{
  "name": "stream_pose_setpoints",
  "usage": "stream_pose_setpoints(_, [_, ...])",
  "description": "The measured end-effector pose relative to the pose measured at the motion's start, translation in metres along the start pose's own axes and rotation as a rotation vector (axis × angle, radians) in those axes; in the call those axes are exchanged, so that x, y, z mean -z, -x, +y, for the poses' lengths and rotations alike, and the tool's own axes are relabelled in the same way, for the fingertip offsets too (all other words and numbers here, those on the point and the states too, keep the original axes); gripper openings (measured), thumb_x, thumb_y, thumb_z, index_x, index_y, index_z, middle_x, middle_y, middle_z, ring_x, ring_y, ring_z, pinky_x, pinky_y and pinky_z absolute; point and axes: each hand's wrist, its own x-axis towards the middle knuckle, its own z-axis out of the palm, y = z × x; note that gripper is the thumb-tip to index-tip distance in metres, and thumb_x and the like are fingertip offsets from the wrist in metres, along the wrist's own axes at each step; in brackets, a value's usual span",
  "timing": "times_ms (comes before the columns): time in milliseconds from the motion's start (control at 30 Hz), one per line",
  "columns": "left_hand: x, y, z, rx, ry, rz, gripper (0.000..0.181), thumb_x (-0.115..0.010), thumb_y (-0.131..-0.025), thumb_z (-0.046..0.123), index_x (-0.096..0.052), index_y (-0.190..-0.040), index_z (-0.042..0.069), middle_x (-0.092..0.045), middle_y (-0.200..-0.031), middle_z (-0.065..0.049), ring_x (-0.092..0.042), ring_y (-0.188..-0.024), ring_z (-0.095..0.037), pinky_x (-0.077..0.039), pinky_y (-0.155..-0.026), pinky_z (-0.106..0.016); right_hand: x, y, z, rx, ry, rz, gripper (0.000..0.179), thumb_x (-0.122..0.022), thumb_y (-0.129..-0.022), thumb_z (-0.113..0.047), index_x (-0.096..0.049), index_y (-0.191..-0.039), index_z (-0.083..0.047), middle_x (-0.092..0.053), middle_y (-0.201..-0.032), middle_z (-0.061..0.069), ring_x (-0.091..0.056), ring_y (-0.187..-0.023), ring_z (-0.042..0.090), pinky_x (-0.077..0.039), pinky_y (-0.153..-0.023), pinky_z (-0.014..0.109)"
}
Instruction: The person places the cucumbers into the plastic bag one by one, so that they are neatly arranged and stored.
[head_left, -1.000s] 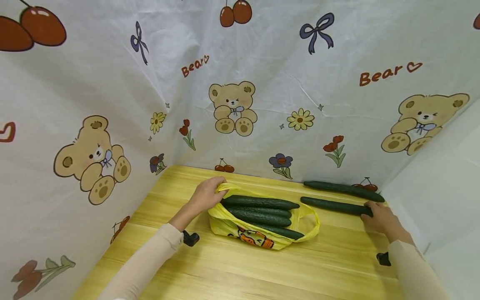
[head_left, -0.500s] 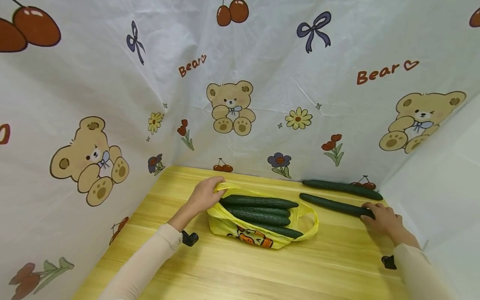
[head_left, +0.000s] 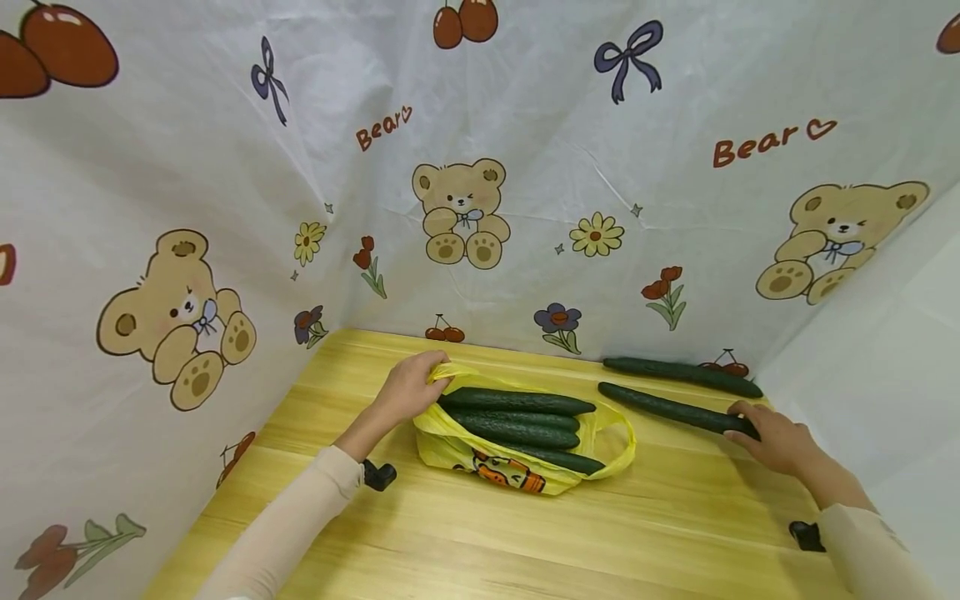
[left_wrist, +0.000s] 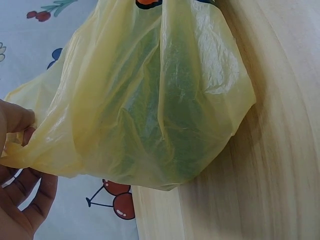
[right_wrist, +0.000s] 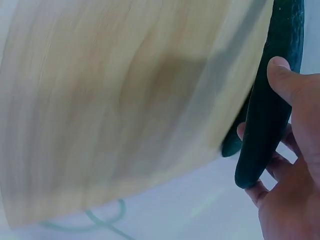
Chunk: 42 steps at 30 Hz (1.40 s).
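Note:
My left hand [head_left: 407, 386] pinches the rim of a yellow plastic bag [head_left: 442, 446] by its left end. Inside the bag, which lies on its side with its mouth toward me and up, several dark green cucumbers [head_left: 517, 430] lie side by side. In the left wrist view the thin bag [left_wrist: 150, 100] hangs from finger and thumb, the cucumbers showing dimly through it. At the right, my right hand [head_left: 780, 437] grips the right end of a loose cucumber [head_left: 667, 407]; in the right wrist view the thumb lies along this cucumber [right_wrist: 265, 115] and the fingers curl beneath.
Another cucumber [head_left: 682, 374] lies along the back edge of the wooden table [head_left: 450, 542], against the printed cloth [head_left: 525, 283]. White panelling [head_left: 892, 400] bounds the right side. A black wrist camera [head_left: 380, 477] sits under my left wrist.
My right hand has shifted slightly right and now wraps the cucumber's end, whose right end has tilted and drawn toward me. My left hand keeps its hold on the bag.

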Motion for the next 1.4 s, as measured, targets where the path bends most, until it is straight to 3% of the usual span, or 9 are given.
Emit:
stream_pose_setpoints(133, [0.000,0.000,0.000,-0.007,0.005,0.002,0.006,-0.074,-0.104,0.025,-0.070,-0.107,0.024,-0.050,-0.074,0.004,-0.034,-0.060,-0.012,-0.029,-0.058,-0.029,0.012,0.003,-0.008,0.046,0.023,0.032,0.045,-0.068,-0.106,-0.039,-0.059,-0.135,-0.005,-0.067,-0.131,0.032,-0.071,-0.103,0.050,-0.054,-0.068,0.066])
stream_pose_setpoints(333, [0.001,0.001,0.000,0.000,0.012,-0.002,0.006,-0.074,-0.104,0.025,-0.070,-0.107,0.024,-0.049,-0.073,0.004,-0.034,-0.060,-0.012,-0.029,-0.058,-0.029,0.023,0.006,-0.018,0.132,0.021,0.155,0.042,-0.077,-0.101,-0.032,-0.062,-0.130,-0.006,-0.070,-0.119,0.026,-0.071,-0.088,0.040,-0.056,-0.068,0.060])
stream_pose_setpoints(500, [0.002,0.002,0.001,-0.005,0.009,0.007,0.007,-0.075,-0.103,0.024,-0.070,-0.108,0.023,-0.048,-0.073,0.004,-0.034,-0.059,-0.012,-0.028,-0.057,-0.029,0.031,0.007,-0.028,0.161,0.067,0.274,0.043,-0.081,-0.097,-0.030,-0.065,-0.130,-0.007,-0.072,-0.119,0.023,-0.071,-0.094,0.044,-0.054,-0.080,0.067])
stream_pose_setpoints(667, [0.001,0.002,-0.001,-0.013,0.016,0.009,0.005,-0.074,-0.104,0.023,-0.070,-0.107,0.023,-0.048,-0.073,0.004,-0.033,-0.060,-0.011,-0.028,-0.058,-0.029,0.036,0.008,-0.040,0.184,0.090,0.361,0.046,-0.084,-0.094,-0.030,-0.067,-0.129,-0.005,-0.073,-0.119,0.022,-0.071,-0.098,0.046,-0.053,-0.081,0.069])
stream_pose_setpoints(933, [0.001,0.003,-0.001,-0.016,0.016,0.011,0.005,-0.074,-0.104,0.024,-0.070,-0.107,0.022,-0.048,-0.073,0.004,-0.033,-0.059,-0.011,-0.029,-0.057,-0.028,0.042,0.005,-0.051,0.190,0.078,0.410,0.043,-0.082,-0.096,-0.030,-0.067,-0.128,-0.006,-0.073,-0.118,0.021,-0.070,-0.096,0.045,-0.051,-0.078,0.066])
stream_pose_setpoints(1400, [0.001,0.001,-0.001,-0.008,0.011,0.006,0.005,-0.073,-0.104,0.025,-0.070,-0.107,0.023,-0.050,-0.076,0.003,-0.036,-0.061,-0.012,-0.030,-0.058,-0.030,0.066,0.012,-0.089,0.230,-0.021,0.450,0.040,-0.082,-0.096,-0.024,-0.067,-0.129,-0.006,-0.071,-0.126,0.019,-0.068,-0.110,0.046,-0.049,-0.089,0.067])
